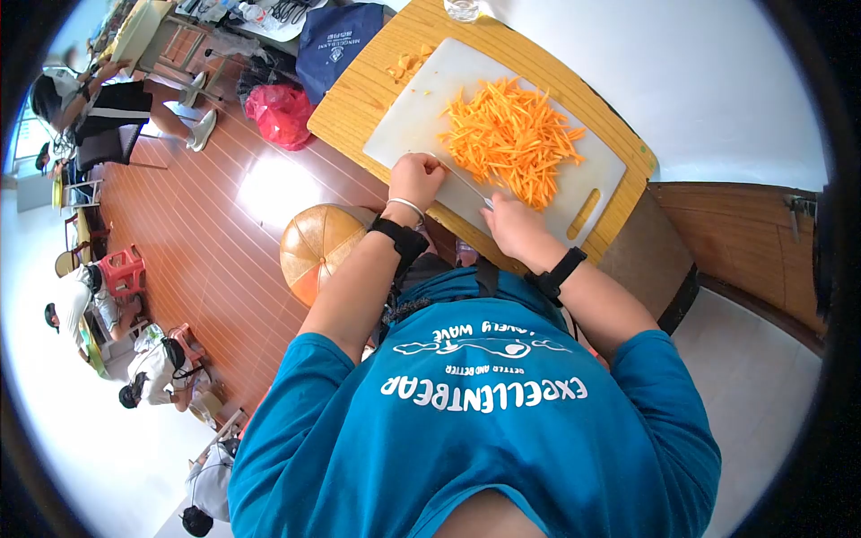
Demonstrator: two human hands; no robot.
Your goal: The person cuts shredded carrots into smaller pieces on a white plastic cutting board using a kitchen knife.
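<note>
My right hand (pixel 520 229) is closed around the handle of a knife (pixel 467 186), low on the white cutting board (pixel 453 65). The thin blade points left toward my left hand (pixel 417 182). Curled at the board's near edge, my left hand has its fingers pressed together close to the blade's tip. What those fingers hold, if anything, is hidden. Just beyond both hands lies a big heap of orange shreds, which look like carrot (pixel 511 139). A few orange scraps (pixel 411 63) sit on the wooden table (pixel 354 100) past the board's far left corner.
A glass (pixel 462 9) stands at the table's far edge. On the floor to the left are a red plastic bag (pixel 280 117) and a dark blue bag (pixel 334 49). A round tan stool (pixel 321 247) is by my left arm. Several people sit farther left.
</note>
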